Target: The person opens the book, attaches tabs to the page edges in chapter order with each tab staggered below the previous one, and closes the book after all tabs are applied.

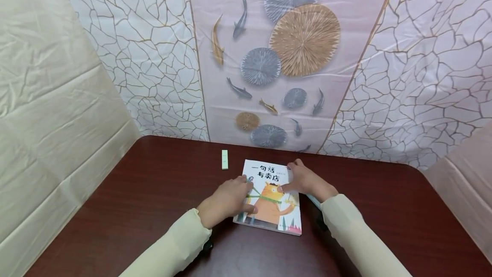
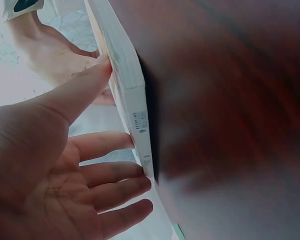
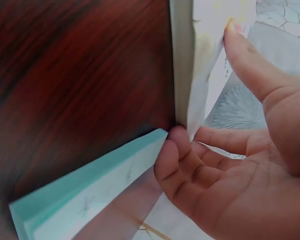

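A picture book (image 1: 269, 219) with an orange cartoon animal on its white cover lies on the dark wood table. My left hand (image 1: 229, 198) is at its left side. In the left wrist view, that thumb rests on the cover, and the loosely stretched fingers are at the white spine (image 2: 139, 125). My right hand (image 1: 307, 181) holds the book at the upper right, thumb on the cover and fingers bent at the page edge (image 3: 182, 65). Close below those fingers in the right wrist view lies a mint-green and white flat block (image 3: 97, 192), mostly hidden by the right forearm in the head view.
A small pale green strip (image 1: 224, 160) lies beyond the book, to its left. The table (image 1: 153, 183) ends at a patterned cloth backdrop (image 1: 265, 97). Plain pale cloth (image 1: 57, 119) hangs at the left side.
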Demonstrator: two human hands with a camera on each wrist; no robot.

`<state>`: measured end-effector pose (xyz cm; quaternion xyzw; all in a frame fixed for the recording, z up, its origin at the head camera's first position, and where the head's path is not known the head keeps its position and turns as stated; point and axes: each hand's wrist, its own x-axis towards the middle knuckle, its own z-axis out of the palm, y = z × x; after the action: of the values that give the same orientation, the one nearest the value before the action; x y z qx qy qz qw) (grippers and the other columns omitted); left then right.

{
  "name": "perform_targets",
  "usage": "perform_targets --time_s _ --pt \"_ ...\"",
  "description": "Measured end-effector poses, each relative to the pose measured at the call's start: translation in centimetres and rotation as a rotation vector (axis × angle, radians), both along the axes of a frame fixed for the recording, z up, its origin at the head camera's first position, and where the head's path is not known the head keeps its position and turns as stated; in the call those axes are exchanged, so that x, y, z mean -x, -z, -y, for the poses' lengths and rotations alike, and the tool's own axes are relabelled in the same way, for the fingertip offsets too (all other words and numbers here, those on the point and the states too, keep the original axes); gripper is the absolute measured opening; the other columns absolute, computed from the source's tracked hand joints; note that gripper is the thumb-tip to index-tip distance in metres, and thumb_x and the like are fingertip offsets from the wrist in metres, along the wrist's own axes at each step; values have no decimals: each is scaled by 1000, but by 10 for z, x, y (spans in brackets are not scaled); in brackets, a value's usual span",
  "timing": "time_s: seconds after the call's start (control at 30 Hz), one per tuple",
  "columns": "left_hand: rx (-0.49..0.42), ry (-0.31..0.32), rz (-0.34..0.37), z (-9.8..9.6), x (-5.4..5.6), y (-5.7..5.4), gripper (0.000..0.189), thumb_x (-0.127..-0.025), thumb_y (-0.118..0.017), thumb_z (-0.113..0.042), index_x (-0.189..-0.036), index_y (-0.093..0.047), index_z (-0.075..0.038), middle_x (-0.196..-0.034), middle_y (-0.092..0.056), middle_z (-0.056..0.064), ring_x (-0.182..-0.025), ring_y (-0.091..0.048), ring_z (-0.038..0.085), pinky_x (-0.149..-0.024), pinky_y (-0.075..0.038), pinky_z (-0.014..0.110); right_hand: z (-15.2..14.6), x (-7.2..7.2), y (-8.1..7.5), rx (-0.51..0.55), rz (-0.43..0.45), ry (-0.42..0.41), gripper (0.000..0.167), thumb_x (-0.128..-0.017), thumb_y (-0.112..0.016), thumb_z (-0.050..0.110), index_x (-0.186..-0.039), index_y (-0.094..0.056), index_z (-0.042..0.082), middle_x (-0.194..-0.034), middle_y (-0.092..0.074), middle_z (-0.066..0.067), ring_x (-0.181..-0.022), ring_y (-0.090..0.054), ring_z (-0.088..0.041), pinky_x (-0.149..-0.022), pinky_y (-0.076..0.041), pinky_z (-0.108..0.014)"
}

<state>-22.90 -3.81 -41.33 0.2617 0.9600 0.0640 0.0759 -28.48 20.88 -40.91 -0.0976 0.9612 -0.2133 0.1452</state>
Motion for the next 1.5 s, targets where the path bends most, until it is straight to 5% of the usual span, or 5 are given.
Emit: perform_targets --time_s 0.3,0.8,1.03,1.17,1.5 --pt "78 34 -47 3 -16 -2 61 -88 -84 -51 -126 -72 -5 -124 -68 13 -114 -68 24 -88 -61 37 14 -15 3 -31 11 14 96 -83 -93 34 -150 -43 -14 -153 -36 -31 -128 -55 -37 -109 -49 -52" --pt "256 32 -57 -2 -41 -8 69 -87 -81 -59 -127 -74 -4 -132 -71 13 -127 -64 25 -101 -57 38 29 -44 1 -89 -12 7 108 -83 -93 31 -156 -30 -16 -167 -15 -37 -140 -50 -46 -108 -50 -54" --pt "255 60 -46 -6 -50 -14 46 -87 -83 -56 -98 -80 -11 -128 -74 9 -129 -65 24 -99 -58 40 25 -62 -1 -36 -84 7 102 -78 -96 28 -150 -37 -15 -156 -32 -33 -110 -65 -35 -95 -58 -49" --pt "258 68 -54 -5 -54 -17 44 -86 -84 -57 -81 -74 -14 -116 -77 6 -119 -68 21 -91 -61 37 26 -70 -1 -5 -126 3 101 -78 -96 24 -150 -36 -14 -146 -38 -27 -103 -64 -31 -89 -58 -46" --pt "238 90 -94 0 -67 -16 50 -80 -87 -61 -73 -68 -15 -88 -71 1 -87 -66 15 -73 -61 35 30 -84 3 -33 -121 24 103 -80 -95 28 -152 -35 -14 -145 -37 -27 -113 -62 -33 -90 -59 -43"
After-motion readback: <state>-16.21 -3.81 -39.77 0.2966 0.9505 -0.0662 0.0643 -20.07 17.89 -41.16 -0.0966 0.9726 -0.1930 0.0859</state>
